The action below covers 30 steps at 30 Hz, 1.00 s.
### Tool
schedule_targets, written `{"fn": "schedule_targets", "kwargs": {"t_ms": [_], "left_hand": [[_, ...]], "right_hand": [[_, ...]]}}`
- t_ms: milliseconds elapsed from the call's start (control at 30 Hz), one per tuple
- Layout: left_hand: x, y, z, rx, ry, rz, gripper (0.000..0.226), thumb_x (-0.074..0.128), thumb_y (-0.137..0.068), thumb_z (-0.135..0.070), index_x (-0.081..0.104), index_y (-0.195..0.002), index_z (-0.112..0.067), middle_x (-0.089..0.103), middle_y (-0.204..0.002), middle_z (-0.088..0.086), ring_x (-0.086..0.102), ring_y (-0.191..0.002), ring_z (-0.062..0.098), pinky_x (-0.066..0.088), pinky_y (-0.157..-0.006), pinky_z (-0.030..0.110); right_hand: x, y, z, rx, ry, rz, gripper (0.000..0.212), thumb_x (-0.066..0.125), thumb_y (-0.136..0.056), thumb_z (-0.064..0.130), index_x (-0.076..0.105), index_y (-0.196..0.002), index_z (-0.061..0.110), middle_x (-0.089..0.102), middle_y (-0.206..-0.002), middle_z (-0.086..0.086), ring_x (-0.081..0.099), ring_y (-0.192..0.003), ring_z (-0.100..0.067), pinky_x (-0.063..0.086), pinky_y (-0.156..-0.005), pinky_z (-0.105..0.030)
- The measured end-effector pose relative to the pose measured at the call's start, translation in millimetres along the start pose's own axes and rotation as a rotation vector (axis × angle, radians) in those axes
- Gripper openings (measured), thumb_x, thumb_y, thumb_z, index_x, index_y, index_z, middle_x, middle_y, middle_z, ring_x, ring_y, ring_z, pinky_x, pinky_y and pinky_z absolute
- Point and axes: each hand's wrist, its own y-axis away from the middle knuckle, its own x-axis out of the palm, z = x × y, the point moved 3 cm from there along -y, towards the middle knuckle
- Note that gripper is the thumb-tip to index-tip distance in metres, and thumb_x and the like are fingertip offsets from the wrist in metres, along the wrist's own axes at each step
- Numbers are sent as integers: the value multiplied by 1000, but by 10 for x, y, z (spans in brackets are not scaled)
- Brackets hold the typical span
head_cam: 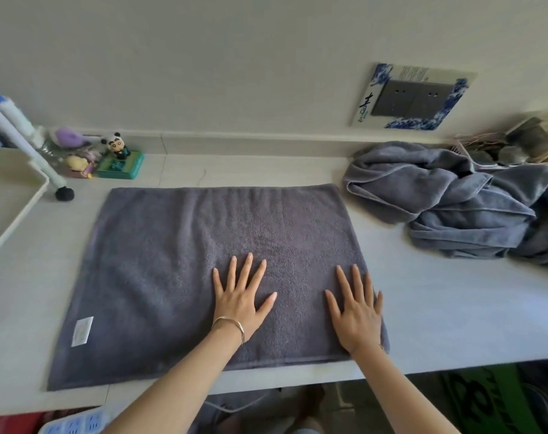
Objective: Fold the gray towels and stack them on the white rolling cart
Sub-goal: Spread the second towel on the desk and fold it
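Note:
A dark gray towel (178, 252) lies flat on the white table, folded into a rectangle, with a white label near its front left corner. My left hand (239, 296) rests palm down on its front middle, fingers spread, a bracelet on the wrist. My right hand (357, 311) presses flat on the towel's right edge, fingers apart. A pile of crumpled gray towels (460, 202) sits at the right of the table. The white rolling cart (12, 195) shows at the left edge, its tray bare where visible.
Small toys, among them a panda figure (118, 147) on a green box, stand at the back left by the wall. A cart leg with a black wheel (64, 193) rests on the table. Twigs and stones (523, 142) lie back right. A decorated wall outlet (413, 97) is above.

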Motion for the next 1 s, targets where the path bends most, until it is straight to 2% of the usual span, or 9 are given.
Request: {"fn": "schedule_targets", "kwargs": {"t_ms": [100,233,300,467,600,667,800,900,1000], "left_hand": [[21,112,-65,47,-9,21,65,13,-91,-65,29,-144,-32,35,-150,3,35,-135,37,13,-104,62],[53,281,-96,77,3,19,73,31,-82,-67,30,-145,-30,33,-151,3,31,-136,37,14,-103,64],[60,325,-65,78,-9,20,81,34,-76,-71,31,-144,-28,34,-151,3,32,-135,39,15,-102,65],[29,371,77,69,-20,18,80,26,-79,-77,31,-145,-32,32,-152,0,27,-137,37,10,-104,63],[27,368,176,53,-16,28,71,14,-86,-73,29,-145,-35,32,-152,-2,28,-137,36,10,-104,64],[25,361,187,44,-7,45,68,11,-89,-70,29,-144,-35,35,-151,-2,34,-136,37,11,-103,63],[43,351,174,32,14,65,68,9,-90,-68,32,-143,-34,37,-149,-2,36,-135,36,8,-104,62],[30,336,212,0,72,67,71,-1,-90,-67,28,-145,-33,30,-152,-2,28,-139,34,5,-108,61],[-20,340,343,-40,81,20,86,-25,-77,-69,9,-148,-36,7,-158,-7,3,-146,27,-6,-110,60]], "right_hand": [[-13,18,103,5,-4,2,73,-8,-81,64,-3,-149,37,-8,-159,5,-13,-146,-20,-10,-117,-45],[69,174,761,-221,-118,-31,59,14,-93,52,20,-149,34,8,-158,5,2,-146,-21,-9,-115,-41],[142,259,942,-290,-127,1,56,16,-93,47,23,-148,36,9,-158,6,4,-147,-20,-10,-115,-39],[159,310,496,-177,-27,-33,54,12,-93,56,7,-146,48,3,-157,12,0,-147,-19,-5,-116,-45],[72,283,133,-38,5,-1,75,-2,-78,78,-1,-146,48,-8,-156,12,-8,-147,-22,-11,-116,-44],[4,223,69,11,-66,48,79,11,-78,80,1,-148,44,-11,-158,9,-11,-146,-20,-11,-116,-43],[-217,95,-27,191,-319,17,84,57,-82,60,19,-148,27,11,-158,-2,11,-145,-25,11,-118,-45],[-356,46,-130,313,-343,-4,90,68,-75,56,26,-145,18,34,-147,-6,33,-133,-30,30,-109,-45],[-445,-58,-234,388,-476,74,74,71,-79,42,39,-138,11,47,-136,-13,47,-122,-32,40,-102,-44]]}}
